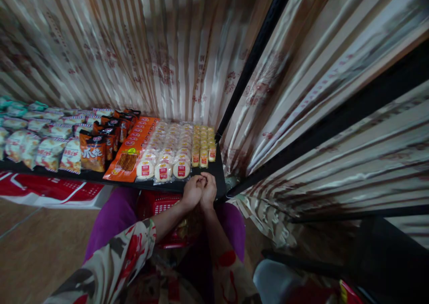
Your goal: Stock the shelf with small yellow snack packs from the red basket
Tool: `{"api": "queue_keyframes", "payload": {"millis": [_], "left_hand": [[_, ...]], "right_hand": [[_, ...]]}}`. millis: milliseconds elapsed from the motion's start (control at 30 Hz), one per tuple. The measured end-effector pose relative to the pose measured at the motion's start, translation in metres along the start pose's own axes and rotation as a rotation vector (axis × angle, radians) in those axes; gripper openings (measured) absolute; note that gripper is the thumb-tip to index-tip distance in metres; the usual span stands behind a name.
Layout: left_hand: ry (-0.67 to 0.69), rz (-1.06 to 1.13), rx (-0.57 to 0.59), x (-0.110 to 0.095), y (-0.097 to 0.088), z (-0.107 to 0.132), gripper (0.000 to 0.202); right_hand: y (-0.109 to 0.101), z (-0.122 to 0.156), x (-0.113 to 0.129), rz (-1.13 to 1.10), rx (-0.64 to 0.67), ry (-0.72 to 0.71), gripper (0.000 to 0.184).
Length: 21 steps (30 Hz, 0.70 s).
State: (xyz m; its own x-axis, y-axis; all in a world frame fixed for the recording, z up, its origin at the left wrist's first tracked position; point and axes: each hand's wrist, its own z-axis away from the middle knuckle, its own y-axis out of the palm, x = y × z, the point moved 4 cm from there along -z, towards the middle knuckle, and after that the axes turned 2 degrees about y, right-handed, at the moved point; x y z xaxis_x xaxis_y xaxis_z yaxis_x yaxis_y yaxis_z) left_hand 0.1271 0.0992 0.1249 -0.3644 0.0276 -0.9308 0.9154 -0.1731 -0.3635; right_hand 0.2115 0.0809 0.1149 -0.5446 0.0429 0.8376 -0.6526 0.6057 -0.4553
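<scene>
My left hand (pixel 192 194) and my right hand (pixel 208 191) meet at the front edge of the black shelf (pixel 219 172). Both are closed, fingertips pressed together; whatever may be between them is hidden. Just beyond them stand narrow rows of small yellow wrapped snacks (pixel 203 157). To the left of those lie rows of round pale cakes (pixel 163 172) in clear wrappers with red labels. A red basket (pixel 164 203) sits between my knees under my forearms, with wrapped items inside that are hard to make out.
Further left are a flat orange snack packet (pixel 122 163), dark-orange bags (pixel 92 152) and several white bags (pixel 50 152). A black pole (pixel 248 65) rises at the shelf's right end. Striped curtains (pixel 174 49) hang behind. A red and white box (pixel 50 190) lies below the shelf.
</scene>
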Motion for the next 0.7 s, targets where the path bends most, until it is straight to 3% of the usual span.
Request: {"api": "queue_keyframes", "payload": {"millis": [367, 533, 700], "left_hand": [[0.100, -0.087, -0.066, 0.024, -0.024, 0.051, 0.023], [0.002, -0.130, -0.019, 0.040, -0.031, 0.072, 0.020], [-0.179, -0.206, 0.100, 0.078, -0.026, 0.079, 0.025]], "right_hand": [[0.006, 0.064, 0.001, -0.031, 0.091, -0.039, 0.025], [0.016, 0.091, -0.014, 0.010, 0.207, -0.007, 0.025], [0.037, 0.111, -0.038, 0.171, 0.401, 0.056, 0.022]]}}
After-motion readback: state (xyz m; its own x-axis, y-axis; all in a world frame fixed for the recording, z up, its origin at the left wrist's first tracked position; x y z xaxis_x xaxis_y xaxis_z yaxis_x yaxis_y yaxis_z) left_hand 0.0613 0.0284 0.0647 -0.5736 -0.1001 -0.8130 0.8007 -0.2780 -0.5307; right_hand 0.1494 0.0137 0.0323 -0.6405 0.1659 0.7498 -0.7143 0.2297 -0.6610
